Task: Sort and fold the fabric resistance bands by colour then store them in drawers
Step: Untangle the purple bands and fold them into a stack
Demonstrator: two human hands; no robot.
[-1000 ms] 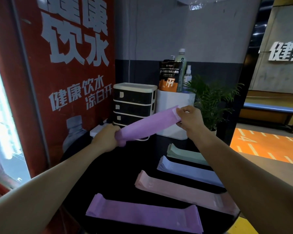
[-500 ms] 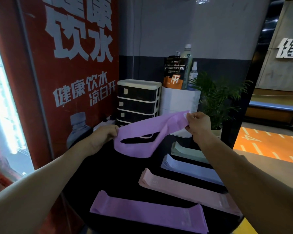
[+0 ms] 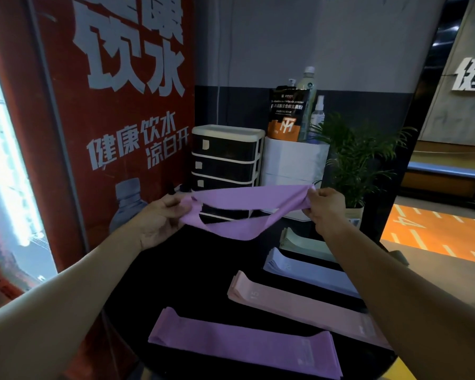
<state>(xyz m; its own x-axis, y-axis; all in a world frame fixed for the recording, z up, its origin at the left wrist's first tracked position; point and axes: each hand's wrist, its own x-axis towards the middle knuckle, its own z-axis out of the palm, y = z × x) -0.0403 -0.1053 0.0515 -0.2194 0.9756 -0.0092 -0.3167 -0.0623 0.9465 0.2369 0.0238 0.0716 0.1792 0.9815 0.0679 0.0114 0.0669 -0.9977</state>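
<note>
Your black round tabletop (image 3: 181,283) carries the sorted stock, laid flat in parallel rows: a purple band (image 3: 244,344) by the near edge, then a pink stack (image 3: 299,305), a lilac-blue stack (image 3: 310,272) and a pale green stack (image 3: 302,241) toward the far right edge. So the sorting looks largely done, while none of the flat ones appears folded and nothing seems stored yet.

At the far edge stands the black drawer unit (image 3: 225,165) with its white frame; every drawer you can see is closed, so one has to be opened before anything goes in. Beside it sits a white box (image 3: 294,163) carrying a supplement pouch (image 3: 288,113), a bottle (image 3: 307,86) and a spray bottle (image 3: 317,113), with a potted plant (image 3: 362,160) just to its right. A red poster wall (image 3: 115,119) hems in the left side.

The purple loop band (image 3: 242,212) hangs in the air above the far half of the tabletop, in front of the lower drawers, its loop sagging open between your hands. Your left hand (image 3: 159,218) has its fingers curled round one end; your right hand (image 3: 324,207) pinches the other end bunched. Folding it is the step in hand, I judge.
</note>
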